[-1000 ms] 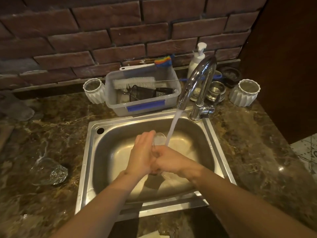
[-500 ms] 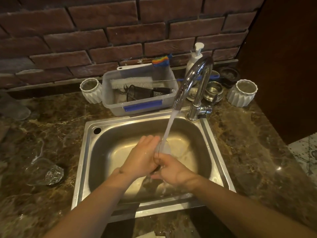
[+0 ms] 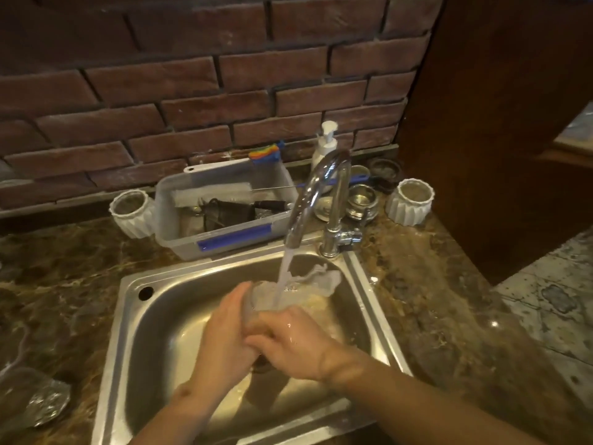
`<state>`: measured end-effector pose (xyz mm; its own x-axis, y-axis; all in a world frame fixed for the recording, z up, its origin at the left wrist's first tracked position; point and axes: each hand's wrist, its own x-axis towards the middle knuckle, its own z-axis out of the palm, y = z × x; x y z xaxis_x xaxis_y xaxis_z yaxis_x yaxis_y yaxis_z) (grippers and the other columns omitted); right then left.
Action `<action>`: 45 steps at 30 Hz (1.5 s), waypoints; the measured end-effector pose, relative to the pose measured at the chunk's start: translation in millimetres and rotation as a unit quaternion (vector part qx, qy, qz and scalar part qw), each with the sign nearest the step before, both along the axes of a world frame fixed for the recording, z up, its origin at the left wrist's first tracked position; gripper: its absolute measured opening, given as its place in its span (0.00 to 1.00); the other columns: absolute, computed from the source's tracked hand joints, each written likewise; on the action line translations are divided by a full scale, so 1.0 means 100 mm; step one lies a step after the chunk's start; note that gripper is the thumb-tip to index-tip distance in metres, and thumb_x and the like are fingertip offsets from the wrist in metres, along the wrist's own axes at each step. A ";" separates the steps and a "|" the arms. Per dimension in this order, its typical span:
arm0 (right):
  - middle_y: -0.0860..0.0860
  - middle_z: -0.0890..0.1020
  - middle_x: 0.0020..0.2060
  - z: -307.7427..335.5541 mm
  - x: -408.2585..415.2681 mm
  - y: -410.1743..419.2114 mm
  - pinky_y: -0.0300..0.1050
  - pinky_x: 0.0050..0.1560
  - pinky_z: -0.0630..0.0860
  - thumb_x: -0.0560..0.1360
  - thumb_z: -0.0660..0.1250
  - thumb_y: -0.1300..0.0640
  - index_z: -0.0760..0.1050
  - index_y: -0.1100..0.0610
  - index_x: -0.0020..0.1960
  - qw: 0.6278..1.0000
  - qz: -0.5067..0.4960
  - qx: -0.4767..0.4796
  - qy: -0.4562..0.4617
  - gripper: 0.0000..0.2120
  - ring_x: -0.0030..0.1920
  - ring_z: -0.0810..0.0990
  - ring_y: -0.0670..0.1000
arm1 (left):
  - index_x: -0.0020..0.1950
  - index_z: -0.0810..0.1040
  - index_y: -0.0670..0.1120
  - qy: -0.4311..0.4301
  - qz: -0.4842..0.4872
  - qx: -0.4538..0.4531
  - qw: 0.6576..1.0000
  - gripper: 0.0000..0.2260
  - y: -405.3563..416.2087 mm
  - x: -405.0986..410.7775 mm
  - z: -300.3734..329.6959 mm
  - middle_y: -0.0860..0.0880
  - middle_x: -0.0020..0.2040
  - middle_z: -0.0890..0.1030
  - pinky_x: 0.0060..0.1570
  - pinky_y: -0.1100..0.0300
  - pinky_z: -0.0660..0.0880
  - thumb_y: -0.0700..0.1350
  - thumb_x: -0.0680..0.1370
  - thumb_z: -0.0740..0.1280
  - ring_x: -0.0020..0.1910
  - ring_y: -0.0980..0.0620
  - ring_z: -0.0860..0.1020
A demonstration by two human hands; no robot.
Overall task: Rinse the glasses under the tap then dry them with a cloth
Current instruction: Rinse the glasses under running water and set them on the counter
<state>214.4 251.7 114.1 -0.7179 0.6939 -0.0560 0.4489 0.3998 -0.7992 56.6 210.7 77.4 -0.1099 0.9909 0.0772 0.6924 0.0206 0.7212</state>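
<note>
From the head camera, both bare hands are meeting over the middle of the rectangular brushed stainless-steel sink (image 3: 128,319), which is sitting in a glossy brown veined marble counter (image 3: 426,316). The left hand (image 3: 224,342) is pressing its flat, closed-together fingers against the left side of a clear drinking glass (image 3: 266,295), while the right hand (image 3: 288,338), wet and shining, is curling its fingers around the lower part of the same glass from the right. The glass is standing mouth up between the two hands, above the drain, and its edges are blurring into the water. A curved chrome gooseneck tap (image 3: 316,194) at the far right corner of the sink is pouring a smooth white stream (image 3: 284,271) straight into the glass, and water is splashing out in a ragged sheet toward the right. A second clear faceted glass (image 3: 41,403) is lying on the counter at the near left, well apart from the sink. Behind the sink, a translucent plastic tub with a blue strip (image 3: 224,213) is holding a bristly white brush and dark utensils. Two white ribbed ceramic pots are flanking it, one at the left (image 3: 133,213) and one at the far right (image 3: 410,202). A white pump bottle (image 3: 325,146) is standing behind the tap against a rough red brick wall (image 3: 205,91)
</note>
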 end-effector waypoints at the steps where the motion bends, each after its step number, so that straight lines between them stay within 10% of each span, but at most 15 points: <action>1: 0.49 0.84 0.48 0.05 0.02 0.00 0.42 0.55 0.74 0.81 0.64 0.55 0.80 0.52 0.60 0.999 0.027 -0.018 -0.017 0.10 0.48 0.79 0.47 | 0.68 0.68 0.62 -0.031 -0.015 -0.005 0.999 0.35 0.02 -0.02 0.05 0.64 0.60 0.79 0.57 0.71 0.73 0.40 0.69 0.80 0.58 0.62 0.79; 8: 0.56 0.84 0.58 -0.07 0.14 0.18 0.59 0.73 0.68 0.77 0.69 0.59 0.80 0.56 0.60 0.945 0.179 0.237 -0.135 0.12 0.62 0.79 0.59 | 0.66 0.78 0.47 -0.206 -0.236 -0.246 0.917 0.32 0.35 -0.34 0.21 0.47 0.59 0.84 0.60 0.41 0.80 0.28 0.65 0.77 0.59 0.47 0.83; 11: 0.48 0.84 0.59 -0.20 0.03 0.18 0.51 0.66 0.75 0.80 0.67 0.53 0.80 0.46 0.62 0.989 0.048 0.107 -0.088 0.11 0.61 0.81 0.50 | 0.71 0.73 0.44 -0.226 -0.177 -0.151 0.946 0.34 0.36 -0.29 0.24 0.44 0.67 0.79 0.67 0.41 0.76 0.34 0.68 0.80 0.65 0.44 0.79; 13: 0.45 0.85 0.54 -0.16 0.03 0.21 0.49 0.61 0.80 0.80 0.67 0.57 0.83 0.50 0.57 0.997 -0.070 -0.035 0.004 0.09 0.55 0.83 0.47 | 0.76 0.67 0.47 -0.044 -0.179 -0.041 0.982 0.38 0.31 -0.18 0.18 0.45 0.73 0.72 0.71 0.52 0.72 0.40 0.70 0.80 0.70 0.47 0.73; 15: 0.53 0.86 0.50 -0.08 -0.08 0.13 0.47 0.53 0.83 0.81 0.64 0.64 0.83 0.59 0.55 0.953 -0.145 -0.233 0.130 0.09 0.51 0.86 0.49 | 0.79 0.62 0.51 0.138 -0.175 0.060 0.973 0.41 0.18 -0.10 0.07 0.44 0.73 0.70 0.68 0.53 0.73 0.39 0.71 0.78 0.70 0.44 0.70; 18: 0.59 0.85 0.52 -0.06 -0.19 -0.01 0.48 0.56 0.81 0.82 0.61 0.66 0.80 0.62 0.57 0.934 -0.119 -0.268 0.203 0.10 0.55 0.85 0.54 | 0.77 0.64 0.51 0.162 -0.111 0.087 0.977 0.38 0.17 -0.14 -0.02 0.45 0.66 0.76 0.63 0.47 0.76 0.38 0.71 0.77 0.63 0.44 0.74; 21: 0.45 0.83 0.62 -0.14 -0.05 -0.02 0.42 0.65 0.76 0.76 0.64 0.68 0.77 0.51 0.68 0.972 -0.013 -0.202 0.122 0.23 0.63 0.80 0.43 | 0.71 0.69 0.53 0.070 -0.110 -0.037 0.991 0.33 0.26 -0.26 0.17 0.52 0.60 0.80 0.57 0.50 0.79 0.45 0.69 0.79 0.57 0.51 0.79; 25: 0.47 0.82 0.60 -0.18 0.08 0.18 0.47 0.66 0.75 0.78 0.67 0.57 0.78 0.47 0.63 0.973 0.129 0.174 -0.081 0.15 0.61 0.79 0.47 | 0.65 0.74 0.50 -0.111 -0.203 -0.250 0.940 0.31 0.39 -0.42 0.33 0.48 0.54 0.83 0.39 0.54 0.82 0.36 0.64 0.78 0.48 0.48 0.83; 30: 0.43 0.85 0.43 0.03 -0.11 0.21 0.37 0.49 0.76 0.77 0.73 0.52 0.79 0.42 0.46 0.996 -0.057 -0.051 0.046 0.06 0.45 0.83 0.36 | 0.67 0.75 0.43 -0.485 -0.055 -0.243 0.839 0.21 0.29 -0.32 0.40 0.43 0.51 0.81 0.30 0.62 0.76 0.44 0.76 0.75 0.38 0.52 0.80; 34: 0.47 0.83 0.42 -0.03 -0.34 -0.03 0.39 0.43 0.81 0.80 0.68 0.56 0.73 0.48 0.44 0.966 -0.223 -0.103 0.077 0.07 0.42 0.83 0.41 | 0.56 0.81 0.51 -0.499 0.301 -0.184 0.791 0.17 0.25 0.25 0.12 0.46 0.49 0.87 0.50 0.48 0.82 0.61 0.83 0.60 0.49 0.47 0.85; 38: 0.51 0.83 0.32 -0.18 -0.33 -0.06 0.45 0.33 0.80 0.85 0.58 0.51 0.78 0.52 0.39 0.902 -0.396 -0.118 0.127 0.19 0.35 0.84 0.51 | 0.49 0.81 0.50 -0.176 0.218 0.050 0.959 0.12 0.05 0.41 -0.08 0.50 0.44 0.83 0.45 0.56 0.77 0.49 0.85 0.60 0.45 0.52 0.81; 41: 0.54 0.85 0.37 -0.22 -0.24 -0.10 0.48 0.34 0.82 0.86 0.57 0.50 0.81 0.55 0.49 0.897 -0.371 -0.165 0.175 0.16 0.37 0.86 0.51 | 0.47 0.83 0.49 -0.125 0.167 0.040 0.977 0.11 0.14 0.36 -0.16 0.50 0.41 0.83 0.43 0.53 0.80 0.48 0.83 0.63 0.41 0.52 0.82; 43: 0.53 0.87 0.41 -0.21 -0.22 -0.19 0.51 0.39 0.85 0.84 0.63 0.52 0.81 0.54 0.54 0.919 -0.289 -0.189 0.190 0.10 0.40 0.87 0.49 | 0.48 0.84 0.44 -0.297 0.231 -0.164 0.912 0.15 0.29 0.24 -0.07 0.46 0.34 0.82 0.31 0.51 0.79 0.52 0.83 0.62 0.31 0.45 0.80; 45: 0.48 0.86 0.37 -0.19 -0.16 -0.24 0.46 0.44 0.85 0.82 0.66 0.53 0.81 0.52 0.49 0.962 -0.203 -0.110 0.145 0.06 0.40 0.87 0.45 | 0.48 0.82 0.41 -0.479 0.231 -0.348 0.772 0.18 0.34 0.16 0.10 0.47 0.30 0.75 0.19 0.63 0.67 0.53 0.83 0.62 0.22 0.51 0.71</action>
<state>198.3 227.9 95.4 -0.3985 0.9144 -0.0715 0.2780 0.0461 -0.9595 72.1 245.1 87.3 -0.1398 0.5941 -0.7921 -0.3480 0.7195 0.6010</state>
